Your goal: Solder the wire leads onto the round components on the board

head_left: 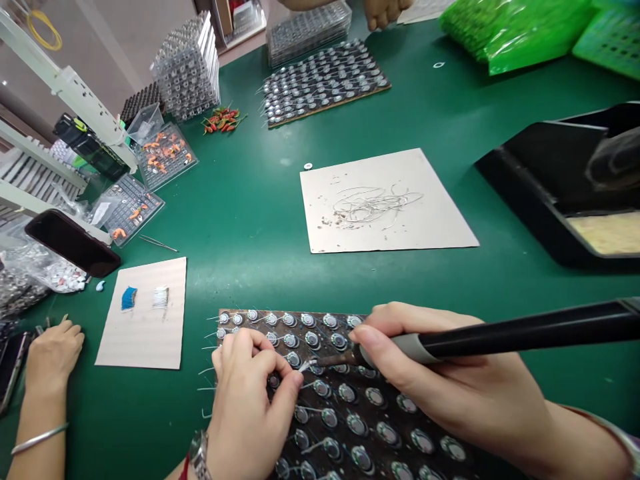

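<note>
A dark board with rows of round metal parts lies at the bottom centre. My right hand is closed round the grey grip of a black soldering iron, whose brownish tip reaches a round part in the upper rows. Thumb and forefinger of my left hand pinch a thin whitish wire beside that tip. The rest of my left hand rests over the board's left side. Fine wires stick out past the board's left edge.
Cardboard with blue and white wire pieces lies left, near another person's hand. Coiled wire lies on a pale sheet ahead. A black holder with a yellow sponge stands right. Another filled board and a person's hand are farther back.
</note>
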`<state>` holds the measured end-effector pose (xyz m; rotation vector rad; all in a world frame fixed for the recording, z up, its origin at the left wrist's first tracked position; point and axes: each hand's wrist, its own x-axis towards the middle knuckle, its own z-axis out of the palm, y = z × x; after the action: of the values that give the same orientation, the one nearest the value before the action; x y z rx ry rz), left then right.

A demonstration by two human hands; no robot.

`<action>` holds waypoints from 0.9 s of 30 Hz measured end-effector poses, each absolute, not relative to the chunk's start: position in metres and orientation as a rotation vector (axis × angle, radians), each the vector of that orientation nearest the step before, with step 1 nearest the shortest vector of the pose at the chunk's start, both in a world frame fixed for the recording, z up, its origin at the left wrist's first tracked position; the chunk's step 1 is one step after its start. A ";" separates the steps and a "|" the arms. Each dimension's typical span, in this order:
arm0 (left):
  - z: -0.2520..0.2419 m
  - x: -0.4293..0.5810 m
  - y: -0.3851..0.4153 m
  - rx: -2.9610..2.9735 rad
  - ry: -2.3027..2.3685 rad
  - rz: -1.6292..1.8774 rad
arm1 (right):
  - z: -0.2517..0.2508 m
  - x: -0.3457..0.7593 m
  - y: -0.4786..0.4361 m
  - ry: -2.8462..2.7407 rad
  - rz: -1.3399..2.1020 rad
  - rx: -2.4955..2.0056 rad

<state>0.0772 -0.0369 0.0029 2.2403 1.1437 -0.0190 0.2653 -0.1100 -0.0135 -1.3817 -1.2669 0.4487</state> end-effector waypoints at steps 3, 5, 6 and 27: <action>0.002 0.077 -0.037 2.246 1.143 -0.021 | -0.013 0.268 -0.112 -1.279 0.402 -1.354; 0.002 0.078 -0.037 2.243 1.141 -0.025 | -0.012 0.271 -0.115 -1.263 0.377 -1.369; 0.002 0.078 -0.037 2.239 1.140 -0.027 | -0.010 0.272 -0.116 -1.250 0.376 -1.376; 0.003 0.094 -0.016 2.245 1.167 0.003 | -0.021 0.279 -0.095 -1.106 0.334 -1.513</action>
<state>0.0941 -0.0159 0.0035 2.2446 1.1667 0.0027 0.2788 -0.0952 -0.0212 -1.5132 -1.1061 0.3344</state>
